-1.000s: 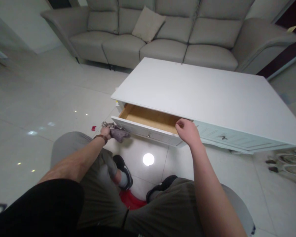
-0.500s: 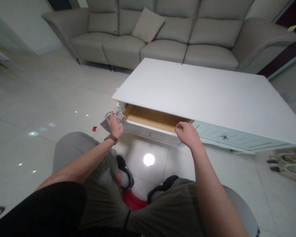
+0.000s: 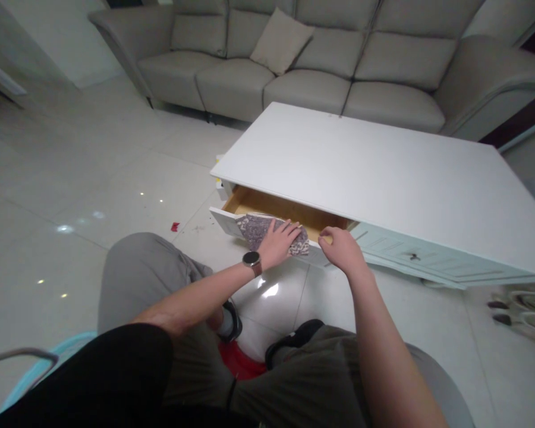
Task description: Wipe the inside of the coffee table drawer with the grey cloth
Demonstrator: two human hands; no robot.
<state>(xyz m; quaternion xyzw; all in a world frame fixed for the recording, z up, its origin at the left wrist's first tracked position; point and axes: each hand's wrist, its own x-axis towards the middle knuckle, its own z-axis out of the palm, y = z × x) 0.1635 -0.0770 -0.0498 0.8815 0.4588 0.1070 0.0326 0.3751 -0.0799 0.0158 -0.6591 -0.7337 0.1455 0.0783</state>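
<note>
A white coffee table (image 3: 365, 160) has its left drawer (image 3: 225, 222) pulled part way out, with bare wood showing inside. My left hand (image 3: 280, 242) holds a grey-brown patterned cloth (image 3: 255, 229) against the drawer's front panel, fingers spread over it near the top edge. The cloth covers the middle of that panel and hides its knob. At the panel's right end, my right hand (image 3: 342, 246) is closed on the top edge, thumb and fingers curled together.
Behind the table stands a grey sofa (image 3: 307, 95) with a beige cushion (image 3: 282, 41). A red scrap (image 3: 175, 226) lies on the tiled floor to the left. A light-blue rim (image 3: 66, 343) shows at lower left, and something red (image 3: 241, 359) sits between my feet.
My left hand has carried the cloth rightward, from the drawer's left end to the middle of its front. My right hand stays at the right end. The view has shifted slightly.
</note>
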